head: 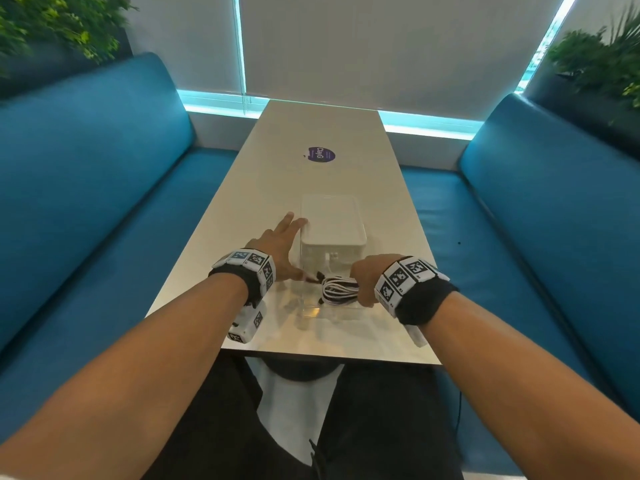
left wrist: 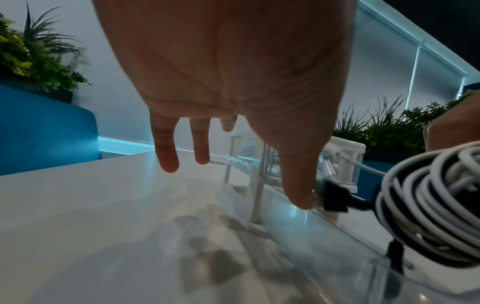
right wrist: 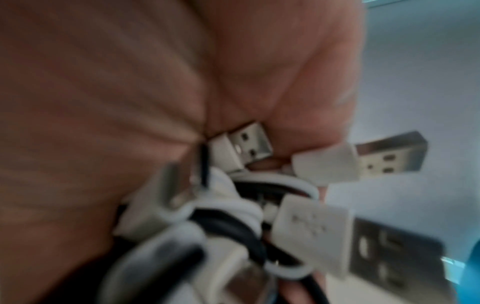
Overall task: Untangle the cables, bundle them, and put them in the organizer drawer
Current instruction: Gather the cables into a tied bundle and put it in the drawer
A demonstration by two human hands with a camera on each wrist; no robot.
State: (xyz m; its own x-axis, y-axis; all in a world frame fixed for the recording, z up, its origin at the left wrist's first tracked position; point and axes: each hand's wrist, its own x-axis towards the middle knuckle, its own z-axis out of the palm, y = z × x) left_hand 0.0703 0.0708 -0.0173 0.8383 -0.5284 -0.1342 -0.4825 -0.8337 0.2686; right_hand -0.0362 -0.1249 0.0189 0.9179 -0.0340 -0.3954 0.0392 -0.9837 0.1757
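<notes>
A white organizer (head: 332,230) stands on the pale table (head: 311,133); its clear drawer (head: 311,311) is pulled out toward me. My right hand (head: 363,278) grips a coiled bundle of white and black cables (head: 341,289) just over the drawer. In the right wrist view the right hand (right wrist: 182,82) clasps the cable bundle (right wrist: 233,205), with white USB plugs (right wrist: 389,158) sticking out. My left hand (head: 284,247) lies open, its straight fingers against the organizer's left side. In the left wrist view the left hand's (left wrist: 280,160) thumb touches the drawer's wall (left wrist: 298,222) beside a black connector (left wrist: 335,197); the cable bundle (left wrist: 428,216) hangs at the right.
A purple round sticker (head: 321,154) lies farther up the table. Blue benches (head: 104,202) run along both sides, with plants (head: 52,26) behind them. The table's near edge (head: 329,356) is just below my wrists.
</notes>
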